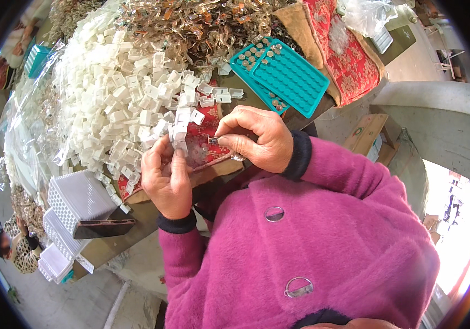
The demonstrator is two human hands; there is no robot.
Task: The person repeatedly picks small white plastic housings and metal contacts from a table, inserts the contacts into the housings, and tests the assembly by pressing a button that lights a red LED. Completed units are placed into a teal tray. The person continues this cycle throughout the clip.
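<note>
My left hand [165, 178] pinches a small white plastic housing [178, 132] between thumb and fingertips, at the near edge of the heap. Just to its right, my right hand [261, 140] is closed, thumb against index finger, on a small dark metallic part [213, 141]. A little gap separates that part from the housing. Under the right fingers shows a shiny clear or silvery piece [238, 157], whose kind I cannot make out. A big heap of similar white plastic housings [117, 98] spreads beyond and left of my hands, some lying on red patterned cloth [210, 118].
Teal trays [301, 82] with round pockets lie overlapped at the back right, some pockets holding small round pieces. Behind is a pile of clear and amber parts [191, 27]. White perforated trays [78, 197] and a phone-like dark slab [103, 228] sit left. Another person [21, 247] is far left.
</note>
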